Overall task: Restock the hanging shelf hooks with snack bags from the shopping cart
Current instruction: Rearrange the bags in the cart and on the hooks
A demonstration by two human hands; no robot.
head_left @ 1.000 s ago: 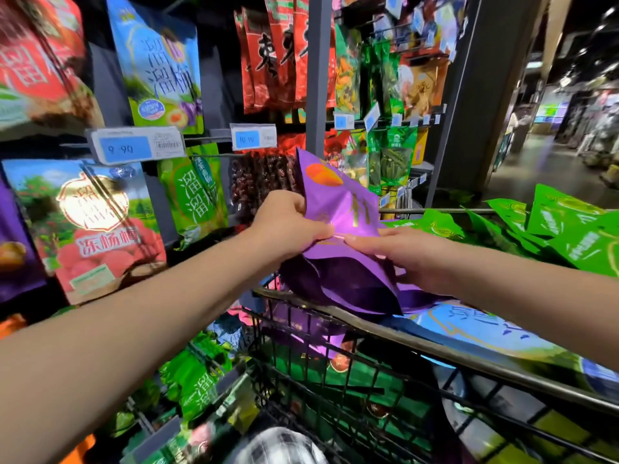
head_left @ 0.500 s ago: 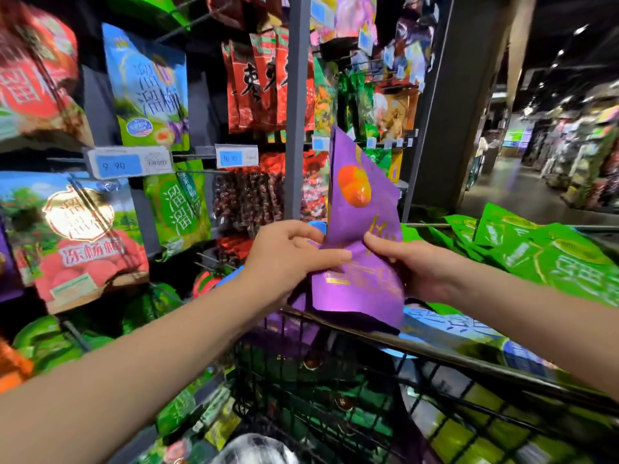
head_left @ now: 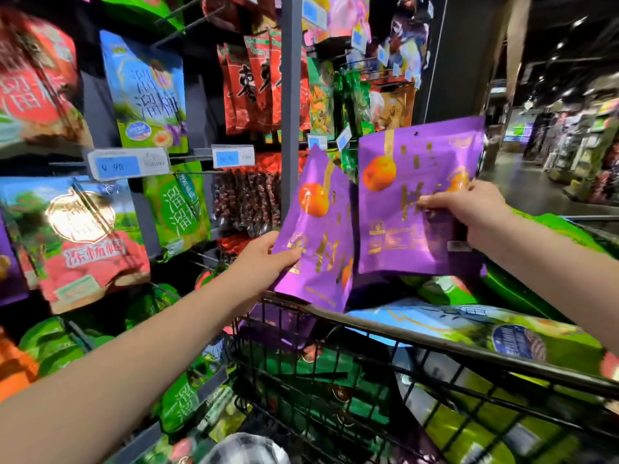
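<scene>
Two purple snack bags with an orange fruit print are held up above the black wire shopping cart. My left hand pinches the lower left edge of the left purple bag. My right hand grips the right side of the right purple bag, which stands upright and faces me. The two bags overlap slightly at the middle. Inside the cart lie green, blue and more purple bags. To the left, the hanging shelf hooks carry rows of bags.
A grey upright post divides the shelf. Price tags stick out on the hook ends. Red, green and blue bags hang at the left and rear. An open store aisle runs off to the right.
The purple bags have been lifted out of the cart and separated: earlier both hands held one bundle together, now each hand holds its own bag, the right one raised higher.
</scene>
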